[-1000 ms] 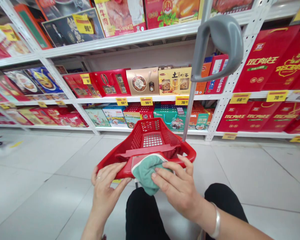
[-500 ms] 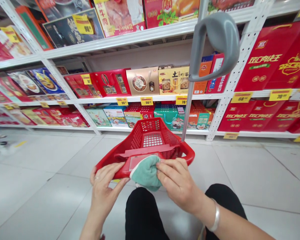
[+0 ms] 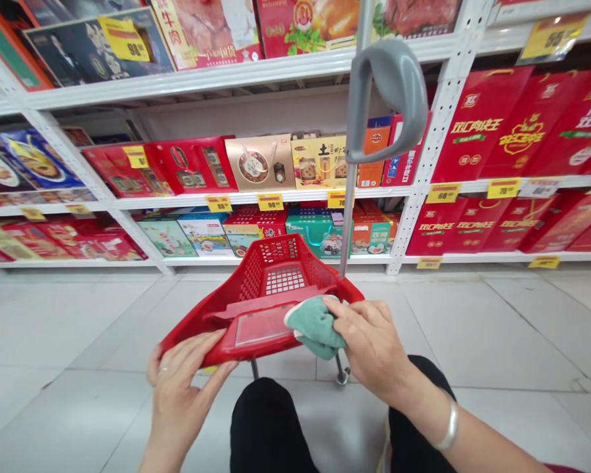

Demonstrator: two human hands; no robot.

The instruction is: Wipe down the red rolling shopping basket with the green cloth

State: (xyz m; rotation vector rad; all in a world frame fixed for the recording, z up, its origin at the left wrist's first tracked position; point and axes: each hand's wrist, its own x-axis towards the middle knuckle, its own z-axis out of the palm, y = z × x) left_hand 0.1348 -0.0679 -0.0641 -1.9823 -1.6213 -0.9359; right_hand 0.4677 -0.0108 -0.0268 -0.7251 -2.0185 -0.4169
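Two hands work at one red plastic cart basket [image 3: 276, 276], held just above the person's black trousers [image 3: 270, 427]. The left hand [image 3: 180, 407] has its grip clamped on the basket's near rim; the right hand [image 3: 374, 348] has its grip closed on one teal cloth [image 3: 315, 326], pressing it against the basket's near edge. One grey handle [image 3: 389, 98] rises on a metal pole [image 3: 349, 217] from the basket. On the white shelving [image 3: 443, 131] beyond, red gift boxes [image 3: 477, 125] read 双汇, and yellow price tags [image 3: 218, 203] show 88, 98, 68 and 78.
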